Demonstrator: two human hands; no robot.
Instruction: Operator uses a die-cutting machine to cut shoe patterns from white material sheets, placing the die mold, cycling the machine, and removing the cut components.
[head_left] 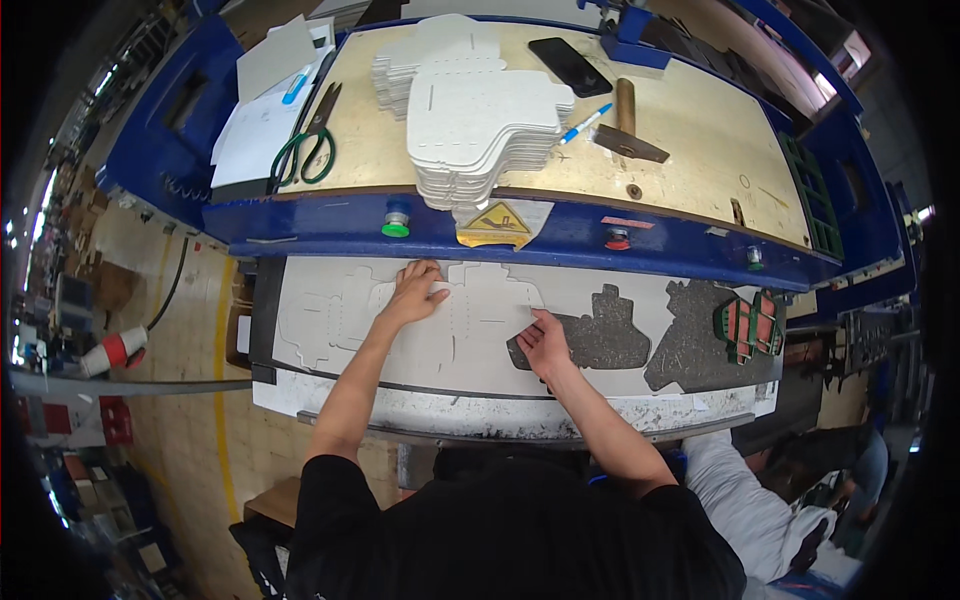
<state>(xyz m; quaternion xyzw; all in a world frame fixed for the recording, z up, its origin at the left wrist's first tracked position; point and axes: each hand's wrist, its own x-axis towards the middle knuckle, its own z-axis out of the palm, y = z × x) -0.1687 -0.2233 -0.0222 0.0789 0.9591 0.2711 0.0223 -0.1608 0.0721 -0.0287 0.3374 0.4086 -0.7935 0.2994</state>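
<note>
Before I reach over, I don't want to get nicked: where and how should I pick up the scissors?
I'd take the scissors by the green handles, coming from the person's side, probably with the left hand, which is nearer. The loops face the person and the blades point away, so this should keep fingers off the blades.

On the tabletop [720,150], the stack of card pieces [490,115] has the scissors [318,127] to its left and the papers [250,130] farther left. Just right of the stack lies the pen [586,123], then the hammer [630,143], with the phone [570,66] to the stack's right, farther back. Before the stack lies the sheet [480,345], on the lower board [266,312].
</note>
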